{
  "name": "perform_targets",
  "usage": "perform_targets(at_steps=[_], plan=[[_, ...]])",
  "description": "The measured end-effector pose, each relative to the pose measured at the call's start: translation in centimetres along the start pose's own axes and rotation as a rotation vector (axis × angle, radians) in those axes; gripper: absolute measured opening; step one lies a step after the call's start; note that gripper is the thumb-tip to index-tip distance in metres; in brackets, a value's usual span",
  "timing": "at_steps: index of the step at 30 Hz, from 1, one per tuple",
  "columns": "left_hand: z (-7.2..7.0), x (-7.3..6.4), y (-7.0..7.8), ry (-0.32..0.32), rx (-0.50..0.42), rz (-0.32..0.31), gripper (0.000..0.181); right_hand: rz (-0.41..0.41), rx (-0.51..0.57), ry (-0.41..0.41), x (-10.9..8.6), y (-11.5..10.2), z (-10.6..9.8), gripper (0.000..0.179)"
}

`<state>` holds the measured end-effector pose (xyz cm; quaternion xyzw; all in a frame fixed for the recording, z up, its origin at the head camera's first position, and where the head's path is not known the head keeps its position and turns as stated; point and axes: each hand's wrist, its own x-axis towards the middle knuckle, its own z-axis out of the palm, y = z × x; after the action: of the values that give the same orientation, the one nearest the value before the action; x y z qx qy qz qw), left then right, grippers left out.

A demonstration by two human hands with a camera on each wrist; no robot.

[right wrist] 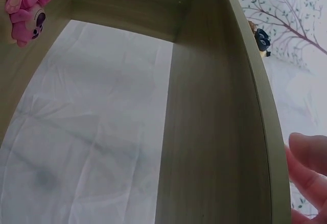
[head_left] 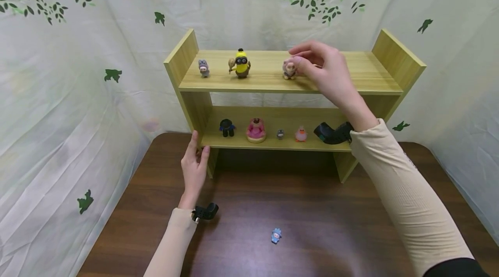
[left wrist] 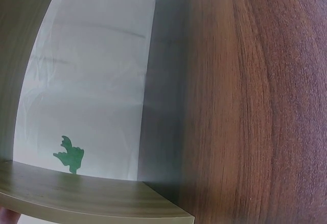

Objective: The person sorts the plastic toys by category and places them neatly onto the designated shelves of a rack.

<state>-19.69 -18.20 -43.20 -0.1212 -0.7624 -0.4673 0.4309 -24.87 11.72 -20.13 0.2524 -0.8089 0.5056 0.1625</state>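
On the upper board of the wooden shelf [head_left: 335,85], my right hand [head_left: 325,67] pinches a small beige-and-pink figurine [head_left: 289,70] between thumb and fingers. Its base appears to be at the board. The right wrist view has only some fingertips [right wrist: 309,155] beyond the board's edge, with the figurine out of sight. My left hand [head_left: 193,173] touches the shelf's left side near the lower board, fingers straight and thumb apart at the front edge. To the left of the held figurine stand a yellow minion figurine [head_left: 241,65] and a small grey figurine [head_left: 204,68].
Along the lower board are a black figurine [head_left: 227,127], a pink bear figurine [head_left: 256,130], a tiny grey figurine [head_left: 280,134] and a pink duck-like figurine [head_left: 301,134]. A small blue figurine [head_left: 276,236] lies on the brown table [head_left: 241,207]. Leaf-patterned cloth hangs behind.
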Motion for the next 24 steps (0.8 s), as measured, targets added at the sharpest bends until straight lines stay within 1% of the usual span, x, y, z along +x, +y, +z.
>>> perform_targets(at_steps=[6,12,19,24], plan=[[0.0,0.0,0.0,-0.003,0.002,-0.009,0.074,-0.025,0.019,0.043,-0.2,0.0,-0.4,0.026],[-0.1,0.0,0.1,0.004,0.002,-0.008,0.075,-0.043,0.071,0.075,-0.8,0.1,-0.8,0.025],[-0.1,0.0,0.3,0.004,-0.003,-0.010,0.070,-0.071,0.121,0.115,-1.9,0.0,-1.2,0.021],[-0.1,0.0,0.2,-0.001,0.003,-0.018,0.069,-0.083,0.124,0.147,-2.8,-0.3,-1.6,0.019]])
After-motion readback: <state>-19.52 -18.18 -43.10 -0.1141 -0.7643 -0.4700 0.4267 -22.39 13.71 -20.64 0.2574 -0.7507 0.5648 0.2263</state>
